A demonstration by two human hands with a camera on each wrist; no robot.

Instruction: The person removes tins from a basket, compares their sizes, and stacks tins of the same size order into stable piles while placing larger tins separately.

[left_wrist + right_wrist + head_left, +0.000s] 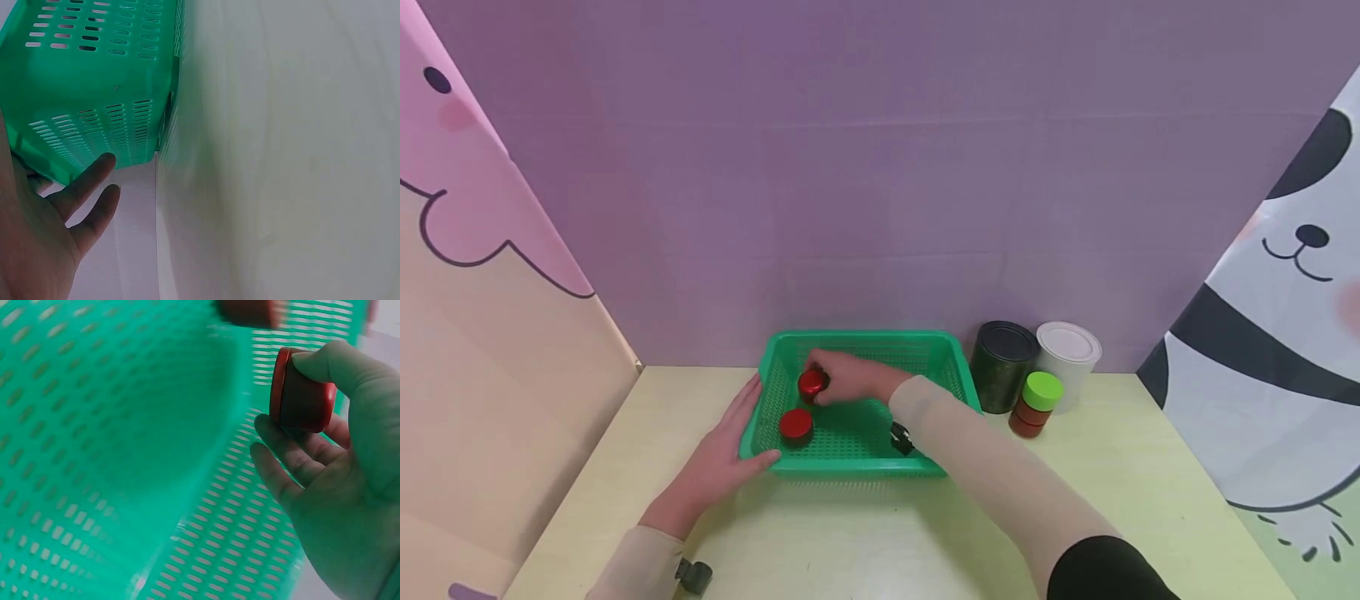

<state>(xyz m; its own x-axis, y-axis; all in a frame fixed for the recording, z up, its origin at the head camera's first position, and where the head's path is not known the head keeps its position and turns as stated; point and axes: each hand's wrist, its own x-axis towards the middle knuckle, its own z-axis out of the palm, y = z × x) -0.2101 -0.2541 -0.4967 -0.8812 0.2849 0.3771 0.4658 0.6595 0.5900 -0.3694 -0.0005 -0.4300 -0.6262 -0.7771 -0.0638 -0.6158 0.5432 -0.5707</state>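
Note:
A green plastic basket [868, 336] with slotted walls stands on the table. Inside it, near the left end, my right hand [853, 379] pinches a small red round tin [306, 400] between thumb and fingers. A second small red tin [796, 427] sits just in front, on the basket floor; only a blurred part of it shows at the top of the right wrist view. At the basket's left side rests my left hand [722, 454], its fingers straight along the outer wall and its thumb at the front corner rim. The left wrist view shows those fingers spread, partly away from the wall.
Right of the basket stand a dark can [1002, 367], a white canister [1070, 354] and a small brown-red jar [1034, 406] with a lime green lid. Behind rises a purple backdrop [865, 183], with printed panels at both sides. The pale table [820, 542] extends in front.

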